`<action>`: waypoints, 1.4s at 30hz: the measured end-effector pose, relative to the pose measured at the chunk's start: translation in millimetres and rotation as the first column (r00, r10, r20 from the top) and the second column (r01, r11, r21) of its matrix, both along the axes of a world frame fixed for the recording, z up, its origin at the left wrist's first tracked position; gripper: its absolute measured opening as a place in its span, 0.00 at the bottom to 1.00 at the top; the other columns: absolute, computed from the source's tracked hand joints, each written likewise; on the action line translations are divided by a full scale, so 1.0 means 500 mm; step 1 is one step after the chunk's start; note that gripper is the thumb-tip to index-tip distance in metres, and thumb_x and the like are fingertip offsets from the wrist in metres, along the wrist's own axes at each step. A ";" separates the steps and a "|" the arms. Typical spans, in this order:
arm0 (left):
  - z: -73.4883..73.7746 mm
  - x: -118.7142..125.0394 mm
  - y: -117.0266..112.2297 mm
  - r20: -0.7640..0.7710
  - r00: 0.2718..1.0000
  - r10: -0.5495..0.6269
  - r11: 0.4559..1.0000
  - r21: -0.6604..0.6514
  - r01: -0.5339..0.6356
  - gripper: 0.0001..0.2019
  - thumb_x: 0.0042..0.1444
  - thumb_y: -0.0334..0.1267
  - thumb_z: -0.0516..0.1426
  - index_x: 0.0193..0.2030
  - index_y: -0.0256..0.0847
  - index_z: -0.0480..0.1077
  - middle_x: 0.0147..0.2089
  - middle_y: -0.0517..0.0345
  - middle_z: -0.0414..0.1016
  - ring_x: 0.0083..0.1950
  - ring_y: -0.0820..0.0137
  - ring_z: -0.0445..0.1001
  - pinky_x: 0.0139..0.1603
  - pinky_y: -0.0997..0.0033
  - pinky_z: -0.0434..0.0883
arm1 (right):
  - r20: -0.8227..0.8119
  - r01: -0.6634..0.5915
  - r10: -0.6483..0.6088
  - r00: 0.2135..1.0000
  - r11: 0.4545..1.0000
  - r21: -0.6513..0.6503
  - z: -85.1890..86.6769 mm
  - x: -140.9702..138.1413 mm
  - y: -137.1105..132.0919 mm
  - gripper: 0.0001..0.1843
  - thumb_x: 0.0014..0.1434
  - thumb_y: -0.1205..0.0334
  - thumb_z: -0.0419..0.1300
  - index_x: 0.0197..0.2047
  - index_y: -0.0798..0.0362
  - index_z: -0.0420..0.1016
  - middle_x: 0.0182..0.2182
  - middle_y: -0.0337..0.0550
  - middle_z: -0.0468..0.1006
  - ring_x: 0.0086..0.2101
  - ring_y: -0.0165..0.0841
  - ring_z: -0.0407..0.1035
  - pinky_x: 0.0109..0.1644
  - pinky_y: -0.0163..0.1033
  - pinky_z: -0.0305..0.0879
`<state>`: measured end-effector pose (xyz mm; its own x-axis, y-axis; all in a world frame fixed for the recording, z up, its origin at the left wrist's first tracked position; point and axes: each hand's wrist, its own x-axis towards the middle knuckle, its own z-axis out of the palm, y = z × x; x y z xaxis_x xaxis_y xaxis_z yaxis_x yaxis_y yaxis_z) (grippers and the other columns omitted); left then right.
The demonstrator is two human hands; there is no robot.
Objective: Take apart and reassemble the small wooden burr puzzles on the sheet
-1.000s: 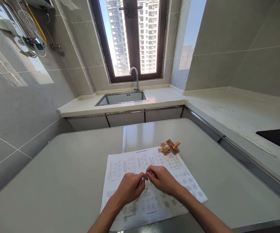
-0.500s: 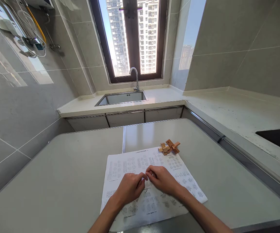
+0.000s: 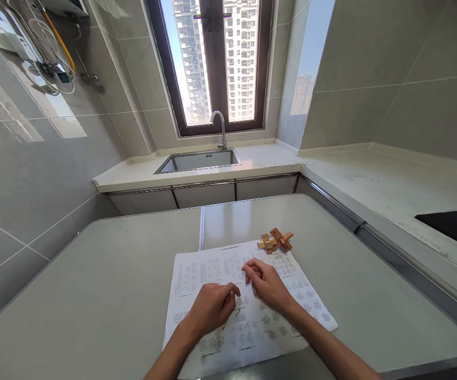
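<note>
Under your hands lies a white sheet (image 3: 252, 330), spread on the pale surface (image 3: 105, 285) in front of you. It is printed with rows of small grey line drawings, short dark captions between them and a heading along the far edge; the print is too small to read. The near part looks slightly rippled. At its far right corner sit two wooden pieces close together: a lighter blocky one (image 3: 268, 245), and a darker one of crossed bars (image 3: 276, 236) with a small mark on it.

Your left hand (image 3: 216, 304) is loosely curled over the middle of the sheet, forefinger bent forward, thumb tucked below. Your right hand (image 3: 266, 285) is half curled above the sheet, a little farther from you. Nothing shows in either, but the palms are hidden, so you cannot tell for certain.

Half a second ago your fingertips met; now your right hand has drawn away toward the wooden pieces, leaving printed paper visible between the hands. Your left hand, the sheet and both pieces have stayed put.
</note>
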<state>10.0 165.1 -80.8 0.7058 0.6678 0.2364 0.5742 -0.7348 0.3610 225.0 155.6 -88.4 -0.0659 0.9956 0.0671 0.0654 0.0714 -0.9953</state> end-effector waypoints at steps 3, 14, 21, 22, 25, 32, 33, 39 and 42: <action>0.000 0.000 0.000 -0.011 1.000 0.004 1.000 -0.001 -0.004 0.13 0.63 0.27 0.52 0.45 0.45 0.75 0.24 0.64 0.75 0.25 0.69 0.74 0.31 0.72 0.63 | -0.296 0.154 -0.179 0.938 0.982 -0.109 -0.010 0.019 0.020 0.24 0.65 0.37 0.61 0.39 0.52 0.73 0.26 0.36 0.73 0.19 0.26 0.58 0.20 0.32 0.54; -0.001 -0.001 0.000 -0.027 1.000 -0.003 1.000 0.003 0.003 0.12 0.65 0.28 0.51 0.45 0.44 0.75 0.25 0.63 0.76 0.24 0.69 0.73 0.31 0.72 0.62 | -0.861 0.046 -0.356 0.364 0.930 -0.365 -0.030 0.103 0.064 0.17 0.64 0.49 0.66 0.33 0.51 0.68 0.20 0.28 0.63 0.15 0.21 0.54 0.14 0.26 0.52; -0.003 0.000 0.000 -0.029 1.000 -0.001 1.000 0.002 0.001 0.13 0.64 0.28 0.51 0.46 0.44 0.75 0.25 0.63 0.77 0.26 0.69 0.74 0.32 0.72 0.64 | -0.870 0.099 -0.344 0.353 0.939 -0.330 -0.034 0.130 0.065 0.10 0.67 0.56 0.62 0.36 0.50 0.70 0.21 0.29 0.64 0.15 0.21 0.55 0.15 0.24 0.55; -0.003 0.000 0.000 -0.029 1.000 -0.002 1.000 0.004 0.002 0.13 0.64 0.28 0.51 0.46 0.44 0.75 0.25 0.62 0.77 0.26 0.69 0.75 0.32 0.72 0.64 | -0.866 0.103 -0.345 0.363 0.938 -0.331 -0.034 0.130 0.065 0.09 0.67 0.58 0.62 0.36 0.50 0.69 0.20 0.28 0.64 0.15 0.21 0.55 0.15 0.23 0.55; -0.003 -0.001 0.001 -0.023 1.000 -0.004 1.000 0.003 0.004 0.13 0.64 0.28 0.51 0.45 0.44 0.75 0.26 0.62 0.78 0.26 0.69 0.75 0.32 0.72 0.64 | -0.850 0.120 -0.346 0.398 0.938 -0.326 -0.036 0.128 0.067 0.07 0.65 0.62 0.64 0.36 0.51 0.69 0.20 0.27 0.63 0.15 0.20 0.53 0.15 0.23 0.54; -0.003 0.000 -0.002 0.011 1.000 0.019 0.999 -0.027 -0.019 0.12 0.64 0.29 0.51 0.44 0.44 0.75 0.24 0.63 0.74 0.24 0.70 0.71 0.31 0.72 0.61 | -0.728 0.260 -0.333 0.599 0.941 -0.217 -0.004 0.089 0.044 0.12 0.64 0.53 0.68 0.39 0.52 0.74 0.25 0.30 0.68 0.18 0.20 0.55 0.17 0.26 0.55; -0.002 0.001 -0.002 0.034 0.998 0.044 0.998 -0.046 -0.043 0.12 0.64 0.29 0.51 0.44 0.44 0.75 0.23 0.65 0.71 0.24 0.71 0.69 0.30 0.73 0.60 | -0.638 0.270 -0.312 0.704 0.949 -0.165 0.004 0.079 0.037 0.15 0.64 0.49 0.67 0.39 0.52 0.75 0.25 0.32 0.69 0.19 0.21 0.55 0.18 0.27 0.54; 0.013 0.006 0.009 0.341 0.880 0.329 0.891 -0.422 -0.169 0.11 0.68 0.44 0.55 0.50 0.42 0.73 0.26 0.66 0.66 0.26 0.72 0.66 0.31 0.74 0.64 | -0.358 -0.143 0.137 0.924 0.990 0.009 0.029 0.028 0.005 0.23 0.66 0.39 0.62 0.42 0.54 0.75 0.24 0.34 0.72 0.20 0.26 0.62 0.25 0.33 0.59; 0.028 0.001 0.019 0.502 0.777 0.380 0.796 -0.605 0.002 0.22 0.63 0.54 0.61 0.56 0.41 0.71 0.42 0.54 0.77 0.44 0.64 0.77 0.48 0.66 0.73 | -0.335 -0.392 0.366 0.868 0.920 -0.012 0.020 0.018 -0.002 0.24 0.66 0.38 0.60 0.40 0.54 0.74 0.24 0.35 0.72 0.21 0.27 0.64 0.26 0.34 0.60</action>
<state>10.7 174.4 -66.9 0.4008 0.9111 0.0962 0.2180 -0.1968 0.9559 234.1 154.8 -78.4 -0.4270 0.9013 0.0734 -0.2735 -0.0513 -0.9605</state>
